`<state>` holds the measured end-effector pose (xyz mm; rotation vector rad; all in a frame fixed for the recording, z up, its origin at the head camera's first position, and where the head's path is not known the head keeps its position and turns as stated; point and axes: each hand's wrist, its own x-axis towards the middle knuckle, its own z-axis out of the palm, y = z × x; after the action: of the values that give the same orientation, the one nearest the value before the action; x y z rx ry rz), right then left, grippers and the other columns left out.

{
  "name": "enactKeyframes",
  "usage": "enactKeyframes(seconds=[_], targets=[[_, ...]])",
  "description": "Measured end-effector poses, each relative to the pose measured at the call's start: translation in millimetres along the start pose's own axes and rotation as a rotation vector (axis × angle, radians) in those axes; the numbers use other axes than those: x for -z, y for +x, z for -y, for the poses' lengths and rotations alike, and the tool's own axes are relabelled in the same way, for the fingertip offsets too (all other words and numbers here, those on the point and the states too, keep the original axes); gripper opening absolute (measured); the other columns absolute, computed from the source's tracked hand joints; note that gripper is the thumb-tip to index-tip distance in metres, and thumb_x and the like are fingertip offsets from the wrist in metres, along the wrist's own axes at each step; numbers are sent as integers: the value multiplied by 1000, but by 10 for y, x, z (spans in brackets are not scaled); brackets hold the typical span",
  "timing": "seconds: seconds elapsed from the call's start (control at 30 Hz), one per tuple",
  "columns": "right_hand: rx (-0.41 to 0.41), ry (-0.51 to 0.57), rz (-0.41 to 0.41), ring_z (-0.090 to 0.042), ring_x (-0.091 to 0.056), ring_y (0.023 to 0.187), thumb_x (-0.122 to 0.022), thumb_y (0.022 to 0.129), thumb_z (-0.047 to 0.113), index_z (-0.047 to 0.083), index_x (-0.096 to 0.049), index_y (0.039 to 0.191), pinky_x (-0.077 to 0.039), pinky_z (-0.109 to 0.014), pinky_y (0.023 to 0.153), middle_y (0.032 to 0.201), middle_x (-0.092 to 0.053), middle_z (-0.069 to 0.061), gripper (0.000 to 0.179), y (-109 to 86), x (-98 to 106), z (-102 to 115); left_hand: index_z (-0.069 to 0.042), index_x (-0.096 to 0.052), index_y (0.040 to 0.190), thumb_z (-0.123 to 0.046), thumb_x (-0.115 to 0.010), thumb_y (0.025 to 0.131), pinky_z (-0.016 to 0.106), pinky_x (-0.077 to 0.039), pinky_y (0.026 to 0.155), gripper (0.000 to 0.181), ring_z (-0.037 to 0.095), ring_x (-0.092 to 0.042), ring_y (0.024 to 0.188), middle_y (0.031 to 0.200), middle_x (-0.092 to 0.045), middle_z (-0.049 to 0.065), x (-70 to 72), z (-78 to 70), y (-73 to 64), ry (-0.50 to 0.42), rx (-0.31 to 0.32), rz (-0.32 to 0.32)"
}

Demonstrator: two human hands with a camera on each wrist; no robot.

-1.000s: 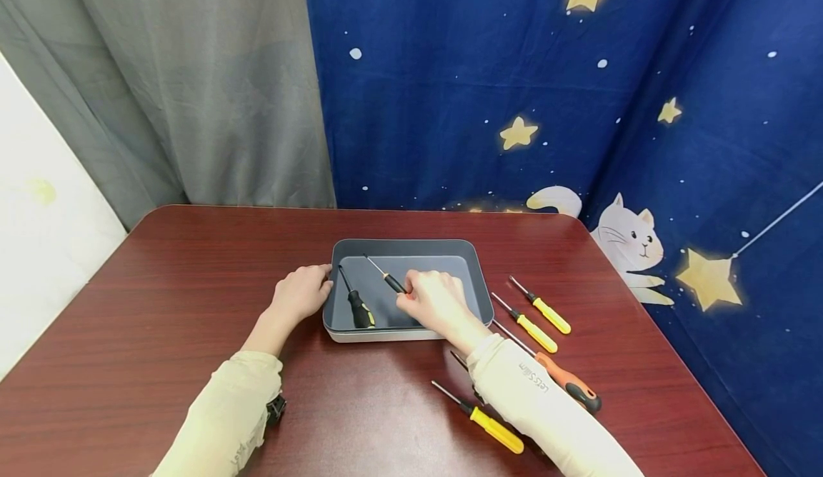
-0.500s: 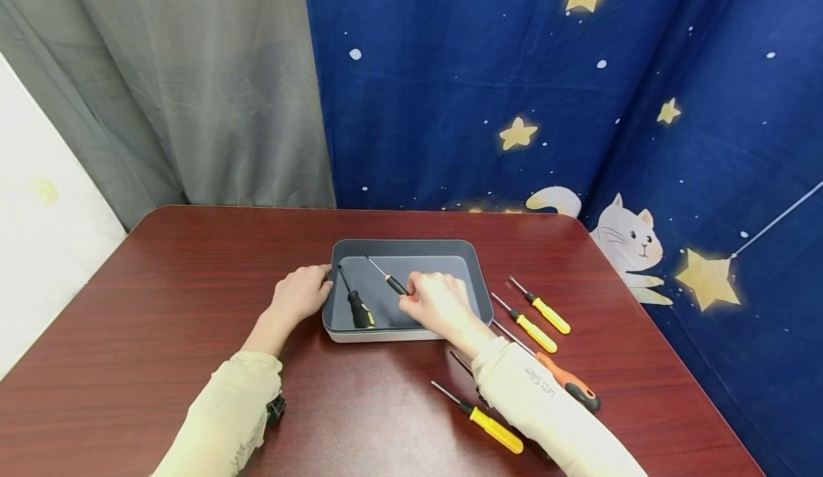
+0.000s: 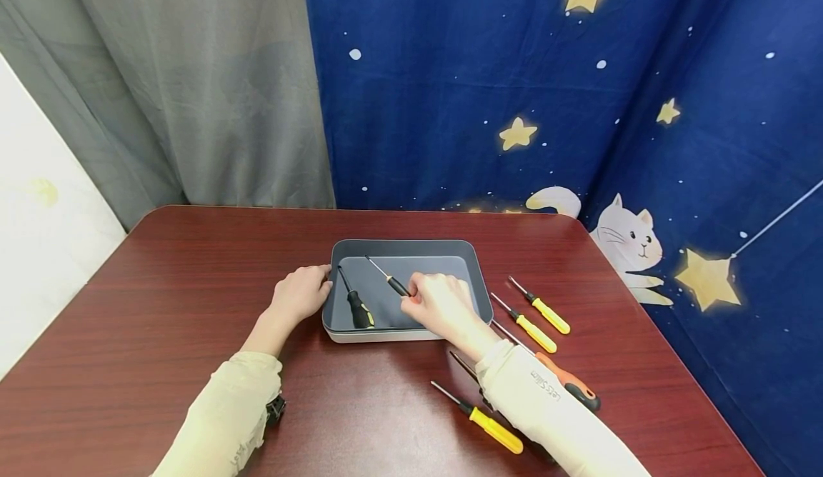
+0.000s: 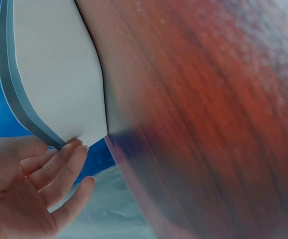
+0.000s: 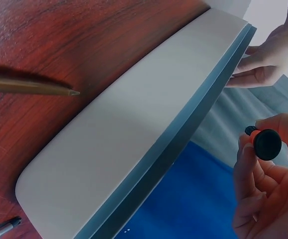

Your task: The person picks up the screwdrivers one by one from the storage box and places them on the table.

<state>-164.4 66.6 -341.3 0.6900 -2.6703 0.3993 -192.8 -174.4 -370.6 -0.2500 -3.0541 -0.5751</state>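
My right hand (image 3: 444, 304) pinches a small screwdriver (image 3: 397, 285) over the inside of a shallow rectangular box (image 3: 476, 270). Its thin shaft points to the far left, and the right wrist view catches the black end and orange band of its handle (image 5: 267, 144). The box is dark grey inside and whitish outside. At the box's left side, my left hand (image 3: 301, 295) holds the rim, with fingertips on the outer wall in the left wrist view. A black screwdriver with yellow marks (image 3: 360, 309) lies inside the box, on the left.
Right of the box lie two yellow-handled screwdrivers (image 3: 536, 334) and an orange-and-black one (image 3: 566, 380). Nearer me is another yellow one (image 3: 495, 430). My right sleeve (image 3: 546, 398) partly hides a dark-shafted tool (image 3: 464, 367). Curtains (image 3: 450, 106) hang behind the brown table (image 3: 193, 284).
My right hand and the small screwdriver have shifted slightly to the right inside the box area. The left hand and the box have stayed put.
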Motion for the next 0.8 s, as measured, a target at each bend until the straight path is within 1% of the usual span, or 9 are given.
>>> enactKeyframes(seconds=[0.3, 0.8], targets=[[-12, 0, 4, -7, -41, 46, -58, 68, 26, 24, -52, 63, -31, -25, 39, 51, -41, 17, 8, -27, 49, -10, 1, -53, 120, -13, -52, 87, 52, -43, 65, 36, 38, -55, 90, 111, -55, 20, 0, 0, 7, 4, -3, -2], [-16, 5, -10, -6, -40, 45, -57, 67, 27, 25, -50, 61, -31, -24, 39, 51, -41, 18, 9, -72, 98, -42, 1, -53, 120, -12, -52, 87, 52, -43, 65, 35, 38, -55, 91, 111, -55, 20, 2, -3, 4, 4, -4, -8]])
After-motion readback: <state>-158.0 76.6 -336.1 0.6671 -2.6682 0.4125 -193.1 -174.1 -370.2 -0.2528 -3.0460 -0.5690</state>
